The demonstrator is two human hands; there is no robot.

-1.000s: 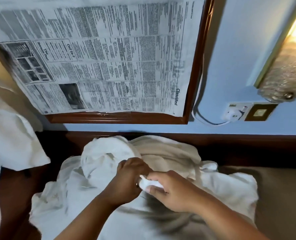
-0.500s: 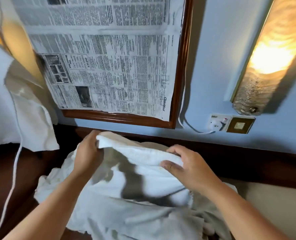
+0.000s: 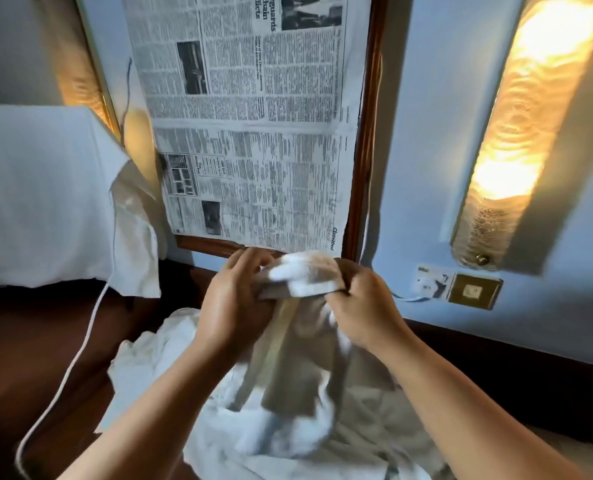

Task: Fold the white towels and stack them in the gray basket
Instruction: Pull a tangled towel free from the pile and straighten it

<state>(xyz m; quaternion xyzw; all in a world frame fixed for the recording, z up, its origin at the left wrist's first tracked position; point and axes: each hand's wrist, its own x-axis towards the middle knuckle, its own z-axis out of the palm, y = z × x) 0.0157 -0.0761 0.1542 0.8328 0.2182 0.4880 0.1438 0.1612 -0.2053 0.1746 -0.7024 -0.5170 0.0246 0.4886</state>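
Gripping, left: I am curling my left hand [image 3: 234,303] round the bunched top edge of the white terry-cloth towel [image 3: 302,275], with my fingers wrapping over the fabric.
Gripping, right: I am clamping the same edge in my right hand [image 3: 364,306], fingers closed on the cloth, just beside the left.
Towel position: it is hanging from both hands in front of the lower rail of the frame, and its length is trailing down between my forearms; the lower part is blurring, so I cannot tell how it is folded.
Heap: a rumpled pile of white towels [image 3: 374,431] is lying beneath my arms on the dark brown wooden surface [image 3: 28,341].
Wall: a sheet of printed newspaper [image 3: 253,133] is covering the brown wooden frame [image 3: 366,150]; a long frosted-glass wall lamp [image 3: 517,133] is glowing to its right.
Fittings: a white plug socket [image 3: 430,282] is sitting beside a square brass switch plate [image 3: 473,291].
Left side: a thin white cord [image 3: 70,368] is running down across the wood below a large white cloth [image 3: 38,195].
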